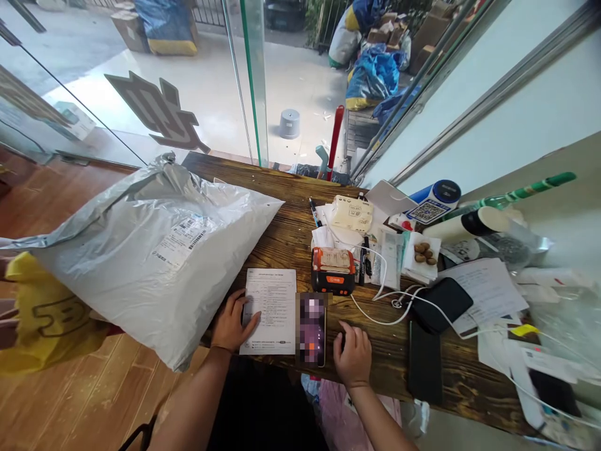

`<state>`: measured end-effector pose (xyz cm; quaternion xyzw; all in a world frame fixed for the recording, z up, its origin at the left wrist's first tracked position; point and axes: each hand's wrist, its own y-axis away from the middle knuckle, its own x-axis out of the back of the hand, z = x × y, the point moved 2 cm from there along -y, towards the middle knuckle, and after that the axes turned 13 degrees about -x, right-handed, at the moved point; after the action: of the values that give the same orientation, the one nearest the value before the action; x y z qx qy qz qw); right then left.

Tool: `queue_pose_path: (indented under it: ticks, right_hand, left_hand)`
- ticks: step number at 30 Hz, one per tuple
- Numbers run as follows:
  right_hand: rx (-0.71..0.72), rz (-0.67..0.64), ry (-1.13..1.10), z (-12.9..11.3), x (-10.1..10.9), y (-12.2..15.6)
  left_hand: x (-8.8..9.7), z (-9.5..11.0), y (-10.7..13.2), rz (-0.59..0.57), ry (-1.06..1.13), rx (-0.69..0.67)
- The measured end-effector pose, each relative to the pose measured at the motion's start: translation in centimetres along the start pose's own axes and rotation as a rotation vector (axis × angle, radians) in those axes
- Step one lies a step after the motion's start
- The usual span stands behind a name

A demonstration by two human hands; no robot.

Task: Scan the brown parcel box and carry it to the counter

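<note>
My left hand (235,322) lies with fingers spread on the left edge of a printed sheet of paper (272,300), at the front of the dark wooden table (291,188). Beside the sheet is a phone (314,332) with its screen lit and partly blurred. To the right of the phone, my right hand (353,356) rests on the wood. Its fingers are loosely bent, thumb and forefinger apart, with nothing seen between them. A large white plastic mailing bag (141,250) with a shipping label (183,241) covers the left end of the table. Behind the phone stands an orange and black label printer (333,272).
At the left edge another person's hand (7,326) is beside a yellow bag (51,319). On the right are a white cable (389,322), a black pouch (441,304), a dark flat phone-like slab (425,363), a tissue pack (352,213) and papers. Glass panes border the far side.
</note>
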<state>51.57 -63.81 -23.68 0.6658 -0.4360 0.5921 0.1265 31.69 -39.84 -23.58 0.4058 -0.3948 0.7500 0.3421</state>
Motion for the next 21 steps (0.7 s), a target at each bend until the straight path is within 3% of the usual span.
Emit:
queue_pose_path:
  ticks: [21]
  right_hand:
    - [0.015,0.025,0.075,0.17,-0.27,-0.14]
  left_hand:
    - [0.20,0.09,-0.09,-0.010,-0.026,0.007]
